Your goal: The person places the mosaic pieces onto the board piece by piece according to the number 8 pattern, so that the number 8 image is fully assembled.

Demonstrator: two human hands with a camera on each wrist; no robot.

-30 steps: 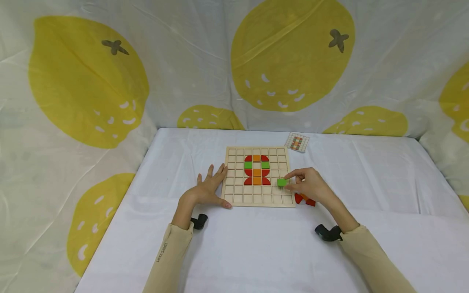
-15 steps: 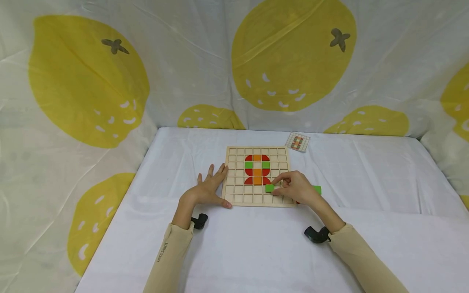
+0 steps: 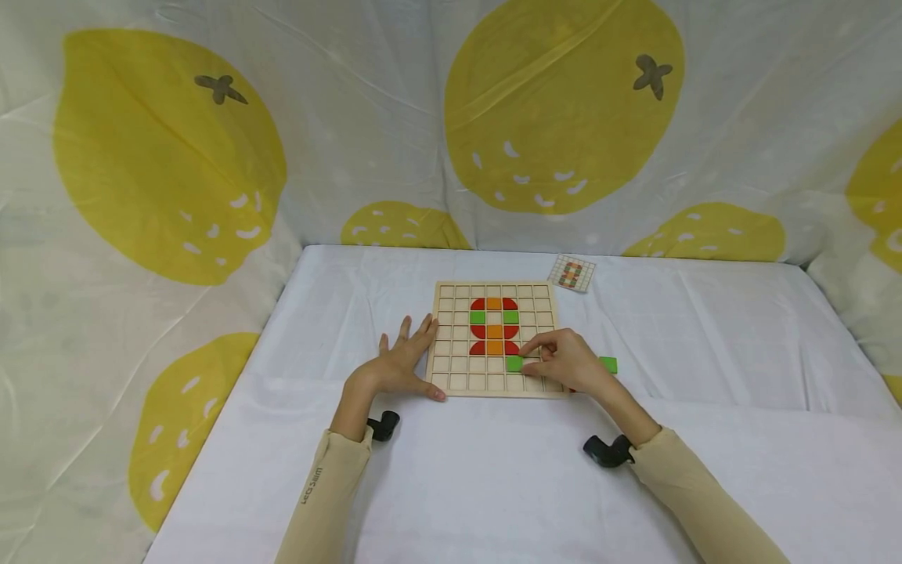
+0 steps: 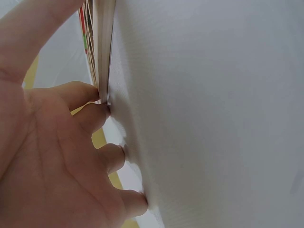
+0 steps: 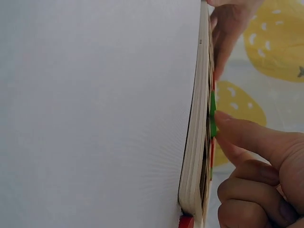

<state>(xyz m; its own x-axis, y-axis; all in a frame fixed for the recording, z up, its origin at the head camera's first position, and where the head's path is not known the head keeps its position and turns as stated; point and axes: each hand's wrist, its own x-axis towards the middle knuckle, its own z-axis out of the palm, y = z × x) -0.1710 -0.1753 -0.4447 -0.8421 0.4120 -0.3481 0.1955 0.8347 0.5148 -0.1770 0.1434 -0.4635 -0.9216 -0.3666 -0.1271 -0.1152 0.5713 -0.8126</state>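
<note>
A square wooden grid board (image 3: 458,382) lies on the white cloth, its cells partly filled with red, orange and green pieces. With thumb and forefinger, my right hand (image 3: 569,363) pinches a green square tile (image 3: 514,363) at a cell just below the lower right red piece (image 3: 511,347). The right wrist view has this green tile (image 5: 213,114) at board level, slightly tilted. My left hand (image 3: 396,371) is spread along the board's left side, fingertips at its edge. In the left wrist view, the fingers (image 4: 114,156) reach down to the cloth next to the board's side (image 4: 103,52).
Another green tile (image 3: 608,365) lies right of the board, partly behind my right hand. A red piece (image 5: 186,221) shows by the board's corner. Behind the board's far right corner lies a small pattern card (image 3: 571,273). A lemon-print cloth (image 3: 395,117) hangs at the back.
My right hand has moved left over the board with the green tile, then lowered it to a cell. The other green tile has come into view. My left hand stays put.
</note>
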